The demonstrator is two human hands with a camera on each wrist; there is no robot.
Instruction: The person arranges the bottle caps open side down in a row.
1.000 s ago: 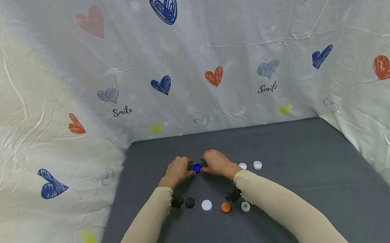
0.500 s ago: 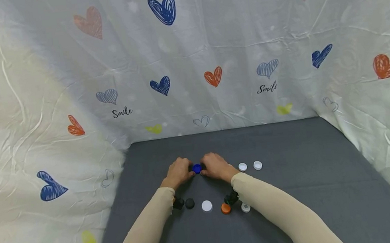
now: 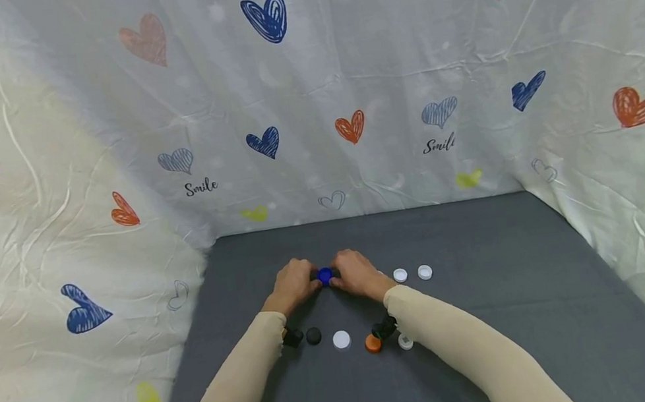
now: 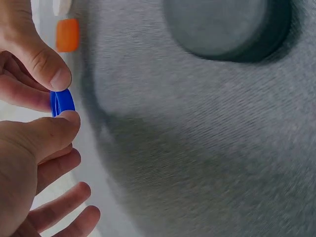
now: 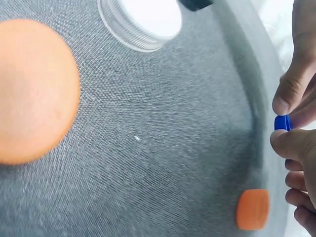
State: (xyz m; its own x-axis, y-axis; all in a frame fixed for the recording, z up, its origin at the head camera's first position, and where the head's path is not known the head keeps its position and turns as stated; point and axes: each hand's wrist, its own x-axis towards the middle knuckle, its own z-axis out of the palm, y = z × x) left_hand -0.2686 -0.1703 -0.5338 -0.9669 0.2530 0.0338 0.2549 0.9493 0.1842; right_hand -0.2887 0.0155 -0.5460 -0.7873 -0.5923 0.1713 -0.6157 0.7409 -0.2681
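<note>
Between my two hands is a small round blue bottle cap point(image 3: 325, 275), at the back middle of the grey table. My left hand point(image 3: 293, 285) pinches its left side by thumb and finger. From the right side, my right hand point(image 3: 356, 277) pinches the same cap. In the left wrist view, thumb tips meet the blue cap point(image 4: 62, 102) from above and below, with the left hand point(image 4: 29, 158) lower. The right wrist view has the blue cap point(image 5: 282, 122) held by the right hand point(image 5: 298, 153) from below. Whether it touches the cloth is unclear.
Nearer me lie a black cap point(image 3: 313, 336), a white cap point(image 3: 341, 339), an orange cap point(image 3: 373, 343) and a grey-white cap point(image 3: 405, 341). Right of my hands are white caps point(image 3: 424, 272). Another orange cap point(image 4: 67, 35) sits beyond, hidden by my hand in the head view.
Over the last second both hands stay on the blue cap. It has shifted very slightly away from me, and the right hand has made small movements. The other caps keep their places.
</note>
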